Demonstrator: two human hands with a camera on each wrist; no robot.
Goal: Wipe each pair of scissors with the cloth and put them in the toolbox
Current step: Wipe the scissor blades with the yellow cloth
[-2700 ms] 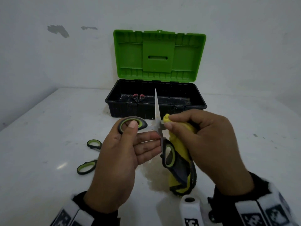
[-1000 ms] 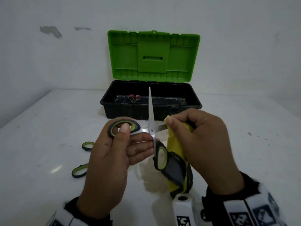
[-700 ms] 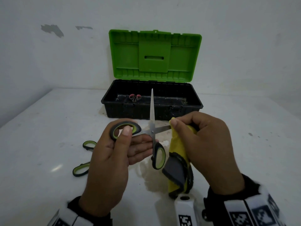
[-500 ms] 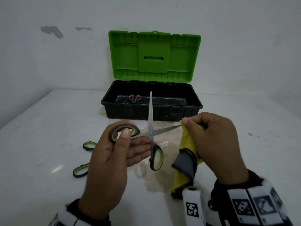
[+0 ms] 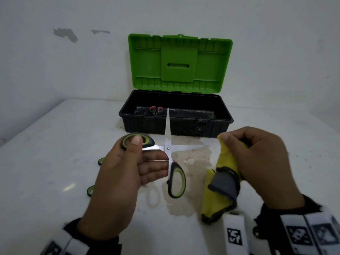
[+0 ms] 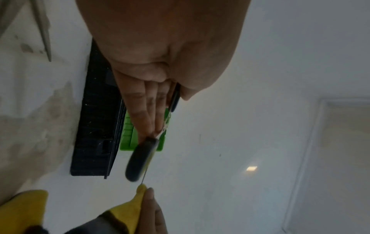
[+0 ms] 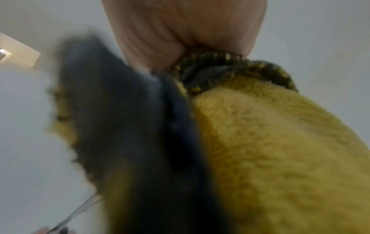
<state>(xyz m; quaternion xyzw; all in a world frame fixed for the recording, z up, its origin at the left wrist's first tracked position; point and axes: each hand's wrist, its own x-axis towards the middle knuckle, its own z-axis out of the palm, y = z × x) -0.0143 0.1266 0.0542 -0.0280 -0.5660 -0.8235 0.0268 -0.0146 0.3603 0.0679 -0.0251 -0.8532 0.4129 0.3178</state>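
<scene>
My left hand [image 5: 149, 150] grips a pair of scissors [image 5: 167, 148] with black and green handles, thumb on the upper loop. Its blades are spread in a cross, one pointing up at the toolbox, the other to the right; the second handle [image 5: 176, 181] hangs down. My right hand [image 5: 237, 144] pinches a yellow and grey cloth [image 5: 227, 162] just right of the sideways blade tip, apart from it. In the left wrist view the scissors handle [image 6: 140, 158] hangs above the cloth [image 6: 128, 210]. The cloth [image 7: 260, 142] fills the right wrist view, with a blade [image 7: 80, 210] at lower left.
The black toolbox [image 5: 184, 127] stands open at the back, its green lid [image 5: 180, 63] upright against the wall. Red-handled scissors [image 5: 156, 109] lie inside. Another green-handled pair [image 5: 90, 190] lies on the table, mostly hidden behind my left hand. A stain [image 5: 191, 157] marks the table.
My right hand has slid the cloth rightward along the sideways blade and off its tip. The scissors have spread wider in my left hand, which has stayed in place.
</scene>
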